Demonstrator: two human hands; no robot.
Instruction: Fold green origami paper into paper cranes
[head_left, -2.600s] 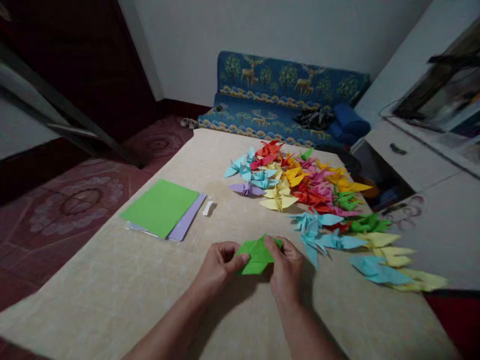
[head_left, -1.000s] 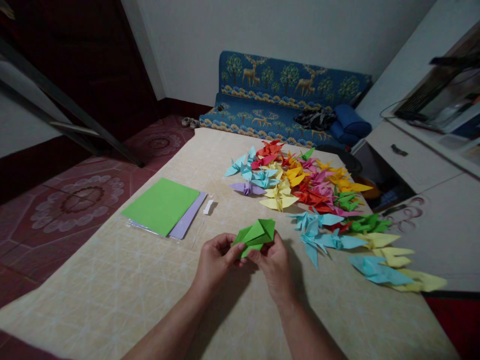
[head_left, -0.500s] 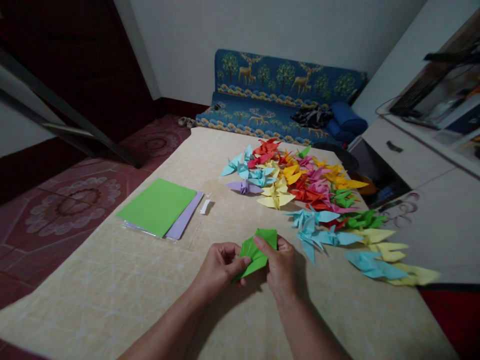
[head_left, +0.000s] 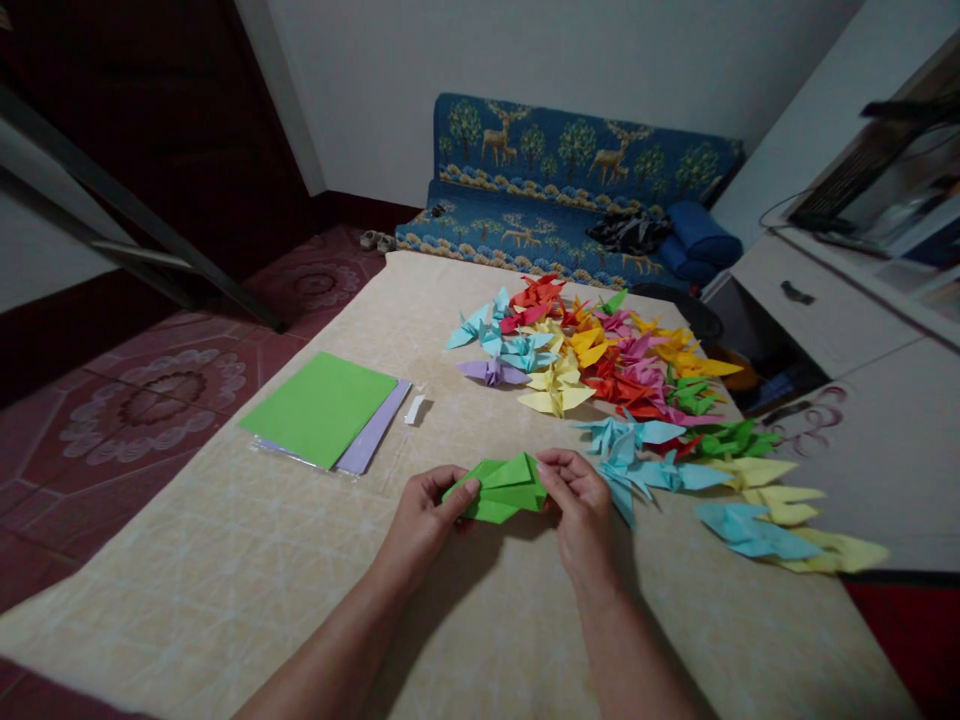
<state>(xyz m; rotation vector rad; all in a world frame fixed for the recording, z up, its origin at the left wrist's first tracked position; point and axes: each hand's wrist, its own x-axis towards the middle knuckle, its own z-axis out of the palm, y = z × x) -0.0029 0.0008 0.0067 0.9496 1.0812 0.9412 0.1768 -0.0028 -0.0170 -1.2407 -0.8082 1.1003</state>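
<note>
A partly folded piece of green origami paper (head_left: 499, 487) is held between both hands, just above the table. My left hand (head_left: 433, 510) pinches its left end, thumb on top. On the opposite end, my right hand (head_left: 581, 500) grips the right edge with thumb and fingers. The paper lies nearly level, with layered flaps showing on its upper side. Close by on the right are light blue paper cranes (head_left: 619, 455), and beyond them spreads a pile of cranes in red, yellow, pink, orange and green.
A stack of green square paper (head_left: 319, 408) with purple sheets (head_left: 373, 430) lies at the left on clear plastic. A small white strip (head_left: 414, 409) is beside it. Behind the table (head_left: 225, 560) stands a blue patterned sofa (head_left: 517, 225); a white cabinet (head_left: 840, 310) is at the right.
The green paper has turned from a slanted position to a flatter, wider one. My right hand has shifted from its top face to its right edge, and my left thumb has moved up slightly.
</note>
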